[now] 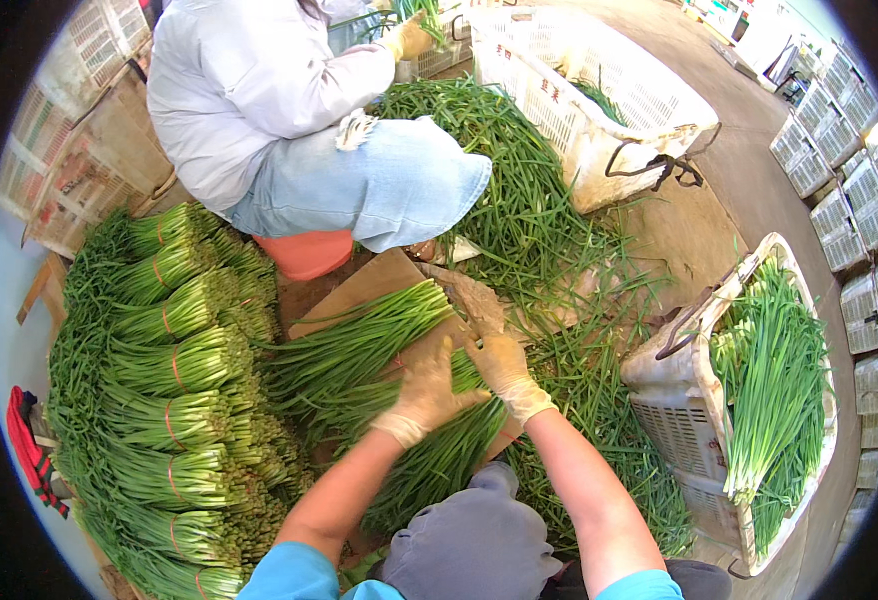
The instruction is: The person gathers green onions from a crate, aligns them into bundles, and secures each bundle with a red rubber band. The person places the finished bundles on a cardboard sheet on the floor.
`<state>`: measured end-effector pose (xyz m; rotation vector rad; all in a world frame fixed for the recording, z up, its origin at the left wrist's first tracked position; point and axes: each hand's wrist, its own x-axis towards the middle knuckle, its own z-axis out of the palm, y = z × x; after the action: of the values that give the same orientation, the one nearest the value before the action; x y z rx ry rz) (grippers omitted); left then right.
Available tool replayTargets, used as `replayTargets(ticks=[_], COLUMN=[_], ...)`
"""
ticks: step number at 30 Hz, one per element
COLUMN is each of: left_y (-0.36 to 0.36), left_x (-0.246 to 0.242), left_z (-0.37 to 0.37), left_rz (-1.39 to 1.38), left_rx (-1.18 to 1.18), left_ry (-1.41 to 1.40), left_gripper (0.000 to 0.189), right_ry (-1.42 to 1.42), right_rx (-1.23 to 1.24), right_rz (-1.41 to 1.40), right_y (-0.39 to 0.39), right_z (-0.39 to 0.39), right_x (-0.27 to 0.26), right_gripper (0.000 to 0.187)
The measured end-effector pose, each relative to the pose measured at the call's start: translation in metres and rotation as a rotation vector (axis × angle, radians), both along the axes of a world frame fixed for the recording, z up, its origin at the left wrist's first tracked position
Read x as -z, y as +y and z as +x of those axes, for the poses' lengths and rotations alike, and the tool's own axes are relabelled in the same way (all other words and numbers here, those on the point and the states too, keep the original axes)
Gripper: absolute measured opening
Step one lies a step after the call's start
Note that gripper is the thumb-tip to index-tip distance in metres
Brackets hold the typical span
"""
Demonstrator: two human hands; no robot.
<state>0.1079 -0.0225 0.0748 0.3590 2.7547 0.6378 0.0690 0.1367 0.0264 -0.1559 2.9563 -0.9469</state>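
Both hands wear thin pale gloves. My left hand [430, 396] is spread over loose garlic chives [450, 435] lying before me, fingers apart; whether it presses on them is unclear. Just to its right, my right hand [497, 360] is at the stem ends of the chives, its fingers partly bent and their grip unclear. A bunch of chives [379, 322] lies on a brown board [386, 274] beyond my hands, with a bit of red tie [398, 361] beside it. Tied bundles of chives [172, 420] are stacked at the left, cut ends facing right.
A co-worker in a pale jacket [259, 82] sits on a red stool [307, 255], holding chives. A chive heap [499, 165] covers the floor. White plastic crates stand at the upper right [581, 150] and right [671, 427], the latter holding chives. More crates [859, 217] line the far right.
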Motion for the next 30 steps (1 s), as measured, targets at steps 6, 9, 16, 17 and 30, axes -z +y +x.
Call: replayTargets(ticks=[6, 9, 16, 17, 30], left_y=[0.021, 0.015, 0.017, 0.017, 0.021], left_x=[0.026, 0.023, 0.010, 0.010, 0.020], left_z=[0.034, 0.026, 0.013, 0.013, 0.019], left_rz=[-0.105, -0.077, -0.157, -0.180, -0.155], left_rx=[-0.091, -0.063, -0.005, 0.004, -0.104], left_ry=[0.031, -0.040, -0.220, -0.224, -0.225], left_gripper=[0.122, 0.122, 0.130, 0.133, 0.132], right_ry=[0.123, 0.274, -0.369, -0.512, -0.296], right_rx=[0.066, 0.127, 0.391, 0.356, 0.057], right_rz=[0.043, 0.070, -0.190, -0.097, 0.150], right_y=[-0.012, 0.000, 0.080, 0.075, 0.037], right_z=[0.007, 0.014, 0.103, 0.114, 0.128], right_x=[-0.005, -0.013, -0.013, -0.005, 0.014], right_gripper=[0.027, 0.024, 0.037, 0.040, 0.027])
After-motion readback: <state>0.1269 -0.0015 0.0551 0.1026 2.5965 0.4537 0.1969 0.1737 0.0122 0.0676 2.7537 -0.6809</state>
